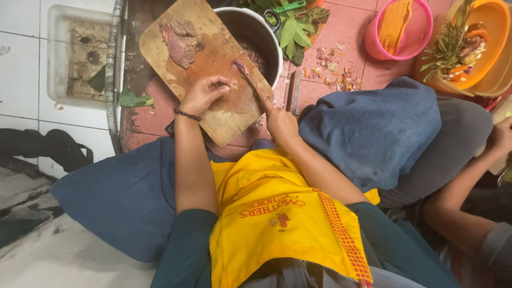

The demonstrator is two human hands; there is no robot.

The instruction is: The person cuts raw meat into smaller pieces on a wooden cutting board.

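- Your left hand (204, 94) rests on the wooden cutting board (216, 64), fingers curled down and pressed together against the wood near its lower middle; whether a scrap of meat sits under the fingertips cannot be told.
- Your right hand (278, 120) is closed around a knife (246, 77), whose blade runs up and to the left over the board.
- A small piece of meat (240, 66) lies at the tip of the knife, close to the board's right edge.
- A larger slab of meat (180, 42) lies on the far end of the board, well apart from both hands.
- The board leans with its right side on the rim of a metal pot (266, 40), which holds more dark meat.
- Green leaves (296, 26) lie on the red floor just behind the pot.
- A pink basket (421, 32) and an orange bowl (493, 37) stand farther to the right.
- Another person's hand (501, 136) shows at the right edge.
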